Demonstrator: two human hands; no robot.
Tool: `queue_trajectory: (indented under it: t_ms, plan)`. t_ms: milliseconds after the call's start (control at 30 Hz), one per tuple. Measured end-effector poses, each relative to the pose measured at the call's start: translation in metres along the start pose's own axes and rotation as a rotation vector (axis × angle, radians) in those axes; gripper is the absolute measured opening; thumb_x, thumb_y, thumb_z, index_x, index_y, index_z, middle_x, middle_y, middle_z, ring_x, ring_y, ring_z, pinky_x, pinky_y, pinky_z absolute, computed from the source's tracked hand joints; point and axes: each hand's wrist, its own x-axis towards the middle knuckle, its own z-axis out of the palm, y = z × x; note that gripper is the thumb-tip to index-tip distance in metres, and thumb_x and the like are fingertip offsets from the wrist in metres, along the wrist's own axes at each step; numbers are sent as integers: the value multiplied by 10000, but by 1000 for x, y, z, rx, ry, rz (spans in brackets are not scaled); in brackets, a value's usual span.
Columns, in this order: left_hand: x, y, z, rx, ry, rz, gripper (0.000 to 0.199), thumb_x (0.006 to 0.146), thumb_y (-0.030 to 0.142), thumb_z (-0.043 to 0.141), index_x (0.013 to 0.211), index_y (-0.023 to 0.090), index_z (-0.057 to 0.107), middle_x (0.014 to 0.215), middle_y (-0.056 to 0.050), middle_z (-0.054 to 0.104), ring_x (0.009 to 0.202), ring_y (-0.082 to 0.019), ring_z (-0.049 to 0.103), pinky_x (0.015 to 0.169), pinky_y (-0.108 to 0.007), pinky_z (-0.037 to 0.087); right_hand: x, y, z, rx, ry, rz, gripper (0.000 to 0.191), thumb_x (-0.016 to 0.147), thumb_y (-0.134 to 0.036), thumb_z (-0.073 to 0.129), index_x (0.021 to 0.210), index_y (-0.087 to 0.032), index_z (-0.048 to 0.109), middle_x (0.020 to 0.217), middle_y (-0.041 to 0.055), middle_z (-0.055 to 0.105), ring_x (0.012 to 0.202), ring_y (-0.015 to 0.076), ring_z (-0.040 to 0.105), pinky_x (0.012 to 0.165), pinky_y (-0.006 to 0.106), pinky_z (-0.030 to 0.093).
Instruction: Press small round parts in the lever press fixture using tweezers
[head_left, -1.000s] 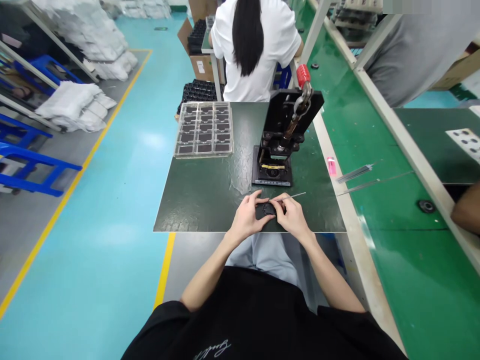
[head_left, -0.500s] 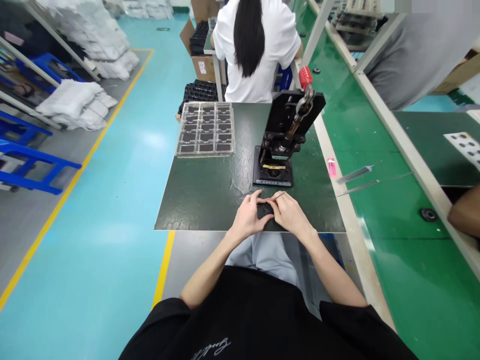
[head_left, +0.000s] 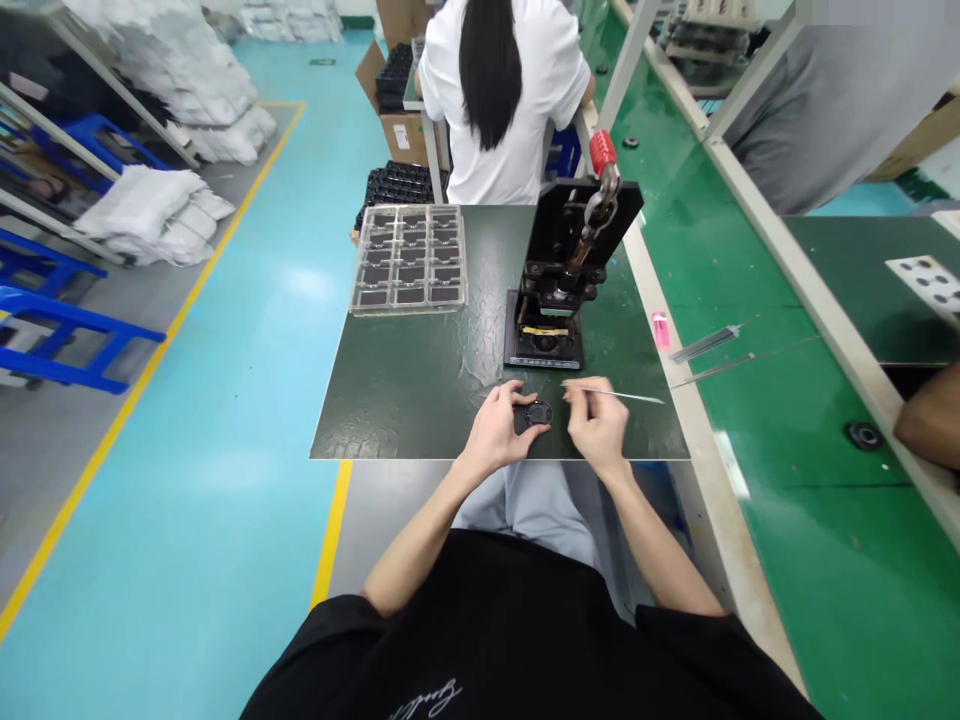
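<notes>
Small black oval part [head_left: 531, 416], round center ring, held flat by left hand [head_left: 495, 430]; slim pointed steel tool [head_left: 622, 396] pinched in right hand [head_left: 596, 425], tip just beside part.

**Right hand's backed off the part**
Yeah so the right hand [head_left: 596, 425] has swung out to the right, away from the small round black part [head_left: 537, 414], with the thin metal pick [head_left: 619, 395] pinched in its fingers, and the part's top is showing much more now.
</notes>
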Motion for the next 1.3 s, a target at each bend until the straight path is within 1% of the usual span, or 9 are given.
queue_trajectory:
  t_ms: [100,300,400,533,633,767,967,1100,1300]
  plan:
    - [-2,1,-1,-2,-1,1,635,799,321,849,1310,198,494,1224,-118,741,1235,-307,642,1055,-521,554,3,-5,-20,-141,197,-100,189,1042,-287,528,1045,-227,707,892,93,737,820,219,717,779,388,611]
    - [-10,22,-12,-171,176,-20,471,953,352,676,1377,201,539,1352,-143,654,1195,-235,658,951,-376,613,4,-8,-42,-344,9,-350,467,1034,-100,387,1413,-213,634,1050,118,778,1002,242,726,932,426,600]
    - [-14,37,-14,-230,78,45,355,1027,351,548,1344,199,593,1289,-126,694,1059,-196,715,950,-352,608,3,-11,-36,-328,-16,-380,514,1032,-84,369,1489,-209,569,1163,118,776,1060,237,729,962,436,609]
    - [-16,48,-11,-260,-158,101,293,1059,357,470,1177,196,684,961,-62,765,854,-176,729,818,-299,602,1,-19,-31,-303,-7,-355,522,1029,-92,395,1514,-212,546,1218,121,768,1080,240,737,964,442,620]
    - [-17,49,-7,-288,-191,79,343,1078,332,397,1026,189,704,752,-19,704,665,-140,669,717,-261,560,-5,-28,-33,-193,18,-291,534,1018,-90,442,1511,-263,549,1214,105,770,1041,224,740,941,413,625]
    - [-19,48,0,-321,-158,58,351,1075,328,390,954,187,688,707,-6,666,595,-122,610,635,-241,518,-18,-41,-36,143,79,72,591,1035,-200,513,1608,-251,374,1028,82,769,739,163,715,699,314,643]
    - [-10,42,0,-209,-77,184,276,1060,313,447,985,191,683,875,-61,736,780,-176,685,783,-316,585,-8,-36,-36,325,-208,206,238,1005,-354,609,920,-207,774,811,61,727,717,178,704,627,294,601]
    - [-2,23,-12,-62,113,155,354,970,355,632,1291,206,608,1225,-124,717,1165,-268,659,1027,-461,563,30,-13,-18,285,7,232,311,1027,-420,555,940,-197,754,817,61,740,575,139,626,550,287,565]
    - [1,-1,-18,-16,-32,137,669,873,402,760,1452,201,491,1396,-144,642,1342,-301,579,1161,-519,498,75,25,26,175,1,140,372,1021,-468,520,906,-190,738,904,106,776,717,195,708,636,325,604]
